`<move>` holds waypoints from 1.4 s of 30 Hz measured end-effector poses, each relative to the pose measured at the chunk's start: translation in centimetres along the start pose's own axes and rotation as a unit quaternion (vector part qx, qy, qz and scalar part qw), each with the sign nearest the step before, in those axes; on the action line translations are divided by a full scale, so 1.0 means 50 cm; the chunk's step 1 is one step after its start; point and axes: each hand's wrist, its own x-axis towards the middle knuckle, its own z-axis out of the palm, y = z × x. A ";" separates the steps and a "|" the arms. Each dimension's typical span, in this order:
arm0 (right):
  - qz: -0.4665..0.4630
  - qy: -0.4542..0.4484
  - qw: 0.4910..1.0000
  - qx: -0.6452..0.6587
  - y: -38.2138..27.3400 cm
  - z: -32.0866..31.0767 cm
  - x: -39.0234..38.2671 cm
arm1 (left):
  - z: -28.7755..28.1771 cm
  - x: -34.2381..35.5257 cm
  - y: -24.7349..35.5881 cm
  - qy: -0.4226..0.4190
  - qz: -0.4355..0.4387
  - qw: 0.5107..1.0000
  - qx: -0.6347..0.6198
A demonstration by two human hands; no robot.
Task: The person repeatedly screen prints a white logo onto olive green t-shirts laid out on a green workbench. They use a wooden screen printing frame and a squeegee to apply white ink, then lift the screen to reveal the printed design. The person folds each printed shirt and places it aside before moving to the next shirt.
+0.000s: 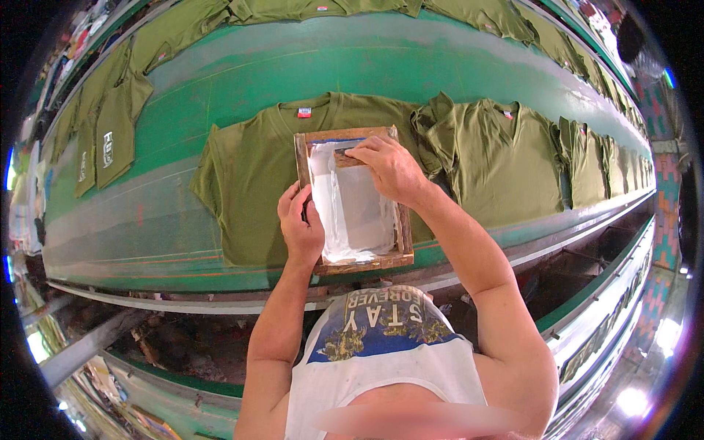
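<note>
A wooden-framed printing screen lies on an olive-green V-neck T-shirt, which is spread on a long green table. White ink smears the mesh, thickest along its left and near edges. My left hand grips the frame's left side, thumb toward the inside. At the far end of the screen, my right hand closes around a small wooden squeegee. The squeegee's lower edge, where it meets the mesh, is partly hidden. The frame covers the middle of the shirt.
More olive T-shirts lie in a row to the right, one sleeve touching my shirt. Others line the far edge of the green table. Shirts with white prints hang at the left. A metal rail runs along the near edge.
</note>
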 end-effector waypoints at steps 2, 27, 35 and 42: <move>-0.005 -0.016 1.000 0.001 -0.004 0.004 -0.010 | 0.001 0.000 -0.001 0.000 0.000 1.000 0.009; -0.002 -0.012 0.998 -0.057 -0.026 -0.001 -0.025 | 0.004 -0.002 -0.009 0.008 0.028 1.000 -0.007; -0.014 -0.105 0.994 0.005 -0.183 -0.003 -0.223 | 0.009 -0.004 -0.022 0.006 0.009 1.000 -0.012; 0.008 -0.166 0.982 0.084 -0.088 -0.031 -0.146 | -0.018 -0.009 -0.007 -0.030 -0.004 0.999 0.011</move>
